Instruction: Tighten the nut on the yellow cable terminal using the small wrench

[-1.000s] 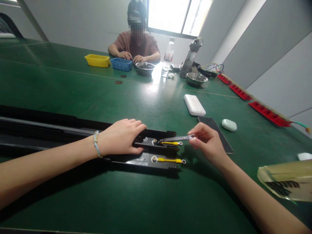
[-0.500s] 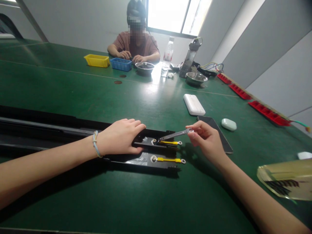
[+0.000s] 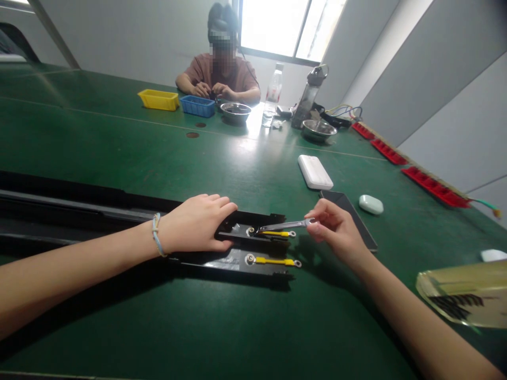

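While my left hand (image 3: 196,223) lies flat on the black rail (image 3: 99,211) at nine o'clock to pin it steady, my right hand (image 3: 336,232) pinches the small wrench (image 3: 283,226), its far jaw seated on the upper yellow lead's nut (image 3: 250,230).

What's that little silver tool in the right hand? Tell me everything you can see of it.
The wrench is a small, slim, flat tool that looks like shiny metal. It lies almost level just above the black rail. The right hand pinches its outer end between the fingertips; its other end sits on the silver bolt at the upper yellow wire. The left hand rests on the rail beside it.
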The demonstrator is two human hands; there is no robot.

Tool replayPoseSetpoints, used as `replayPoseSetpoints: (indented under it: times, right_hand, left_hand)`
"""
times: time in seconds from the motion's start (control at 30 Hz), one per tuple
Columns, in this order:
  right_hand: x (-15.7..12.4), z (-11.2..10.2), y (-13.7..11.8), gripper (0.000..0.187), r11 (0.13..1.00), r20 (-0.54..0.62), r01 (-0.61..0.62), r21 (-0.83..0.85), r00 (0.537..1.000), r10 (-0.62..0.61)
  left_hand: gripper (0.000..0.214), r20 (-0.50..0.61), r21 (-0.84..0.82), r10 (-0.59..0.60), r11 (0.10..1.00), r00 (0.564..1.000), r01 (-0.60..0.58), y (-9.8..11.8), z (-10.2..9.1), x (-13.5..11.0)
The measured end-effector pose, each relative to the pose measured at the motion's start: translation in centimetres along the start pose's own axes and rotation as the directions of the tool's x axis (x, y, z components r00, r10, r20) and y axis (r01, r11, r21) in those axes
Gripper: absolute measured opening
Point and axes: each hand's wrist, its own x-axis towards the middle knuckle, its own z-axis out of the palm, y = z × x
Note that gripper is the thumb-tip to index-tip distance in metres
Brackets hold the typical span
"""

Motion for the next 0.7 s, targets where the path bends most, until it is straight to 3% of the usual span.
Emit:
replayPoseSetpoints:
  times: [0.33,0.7]
  right_hand:
    - [-1.0,1.4,-1.2,0.031,0.996,0.056,0.084,-0.03,0.995,-0.082]
    - [0.4,0.2,0.1,0.028,0.999,-0.039,-0.029,-0.04,0.999,0.027]
  left_hand:
    - [0.052,-0.01,-0.004,0.0,1.0,1.0,0.0,-0.1,0.1,0.0]
    - [0.052,-0.004,0.001,0.009,1.0,1.0,-0.009,-0.1,0.0,0.0]
